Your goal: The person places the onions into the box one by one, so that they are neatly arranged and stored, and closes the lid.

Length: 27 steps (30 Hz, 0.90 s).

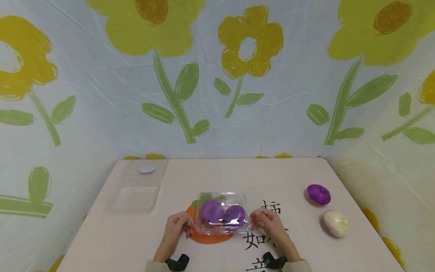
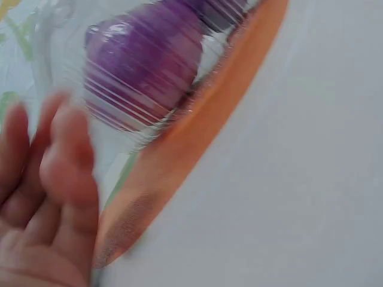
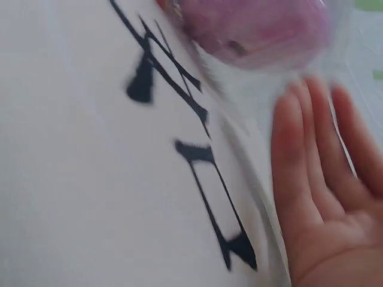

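A clear plastic clamshell box [image 1: 222,230] sits closed over the orange fruit print on the table. Through its lid show two purple, onion-like round pieces, the left piece [image 1: 212,212] and the right piece [image 1: 235,215]. My left hand [image 1: 177,226] is at the box's left front corner, fingertips close to its side. In the left wrist view the fingers [image 2: 69,155] look relaxed beside the plastic. On the opposite side, my right hand [image 1: 270,223] has its fingertips right at the right edge. Its fingers [image 3: 290,131] are nearly straight in the right wrist view.
Another clear box [image 1: 137,198] stands open at the back left, a white oval label [image 1: 147,169] on its lid. To the right lie a loose purple round piece [image 1: 318,194] and a cream-white one [image 1: 335,223]. A flower-printed cloth [image 1: 238,128] hangs behind the table [image 1: 102,241].
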### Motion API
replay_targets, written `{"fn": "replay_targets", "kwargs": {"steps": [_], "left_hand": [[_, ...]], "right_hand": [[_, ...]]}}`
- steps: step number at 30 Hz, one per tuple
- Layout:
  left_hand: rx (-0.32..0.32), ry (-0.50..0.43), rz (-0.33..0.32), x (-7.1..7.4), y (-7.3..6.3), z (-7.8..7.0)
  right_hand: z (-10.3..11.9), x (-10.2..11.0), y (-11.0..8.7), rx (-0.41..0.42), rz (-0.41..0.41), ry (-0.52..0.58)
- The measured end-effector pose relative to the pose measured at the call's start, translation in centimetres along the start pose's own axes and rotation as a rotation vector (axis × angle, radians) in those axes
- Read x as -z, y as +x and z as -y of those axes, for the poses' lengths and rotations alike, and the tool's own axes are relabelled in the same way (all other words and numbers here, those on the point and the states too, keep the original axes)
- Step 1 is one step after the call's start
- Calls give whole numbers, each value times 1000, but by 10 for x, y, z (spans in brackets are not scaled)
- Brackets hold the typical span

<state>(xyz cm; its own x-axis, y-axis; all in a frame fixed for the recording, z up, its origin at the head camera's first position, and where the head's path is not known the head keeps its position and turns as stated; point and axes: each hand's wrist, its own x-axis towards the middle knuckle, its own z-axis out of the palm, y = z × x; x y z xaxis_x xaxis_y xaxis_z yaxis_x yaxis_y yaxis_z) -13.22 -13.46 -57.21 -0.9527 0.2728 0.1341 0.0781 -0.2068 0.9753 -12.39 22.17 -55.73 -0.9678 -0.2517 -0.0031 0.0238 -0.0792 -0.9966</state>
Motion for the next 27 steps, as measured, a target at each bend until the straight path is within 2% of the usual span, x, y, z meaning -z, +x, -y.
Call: {"fn": "replay_targets", "kwargs": {"steps": [1,3,5,8,12,15,17,19,22,27], "left_hand": [[-30,21,-61,-1,1,1],[-92,49,-140,-2,1,2],[-152,65,-160,-2,2,4],[-229,102,-115,-2,2,6],[-296,142,3,-1,4,9],[-298,196,95,-1,5,12],[-303,259,132,-3,4,14],[-307,334,144,-5,3,14],[-308,423,131,-8,1,14],[-309,476,112,-10,2,16]], "right_hand": [[0,-1,1,26,-50,-11],[-1,-4,2,72,-112,-17],[-3,-5,2,123,-118,-11],[-3,-7,3,162,-81,-25],[-5,-9,3,179,14,-66],[-6,-11,3,178,86,-45],[-6,-13,2,169,126,-19],[-6,-14,1,172,160,-13],[-5,-17,0,197,185,-73],[-5,-20,0,202,179,-142]]}}
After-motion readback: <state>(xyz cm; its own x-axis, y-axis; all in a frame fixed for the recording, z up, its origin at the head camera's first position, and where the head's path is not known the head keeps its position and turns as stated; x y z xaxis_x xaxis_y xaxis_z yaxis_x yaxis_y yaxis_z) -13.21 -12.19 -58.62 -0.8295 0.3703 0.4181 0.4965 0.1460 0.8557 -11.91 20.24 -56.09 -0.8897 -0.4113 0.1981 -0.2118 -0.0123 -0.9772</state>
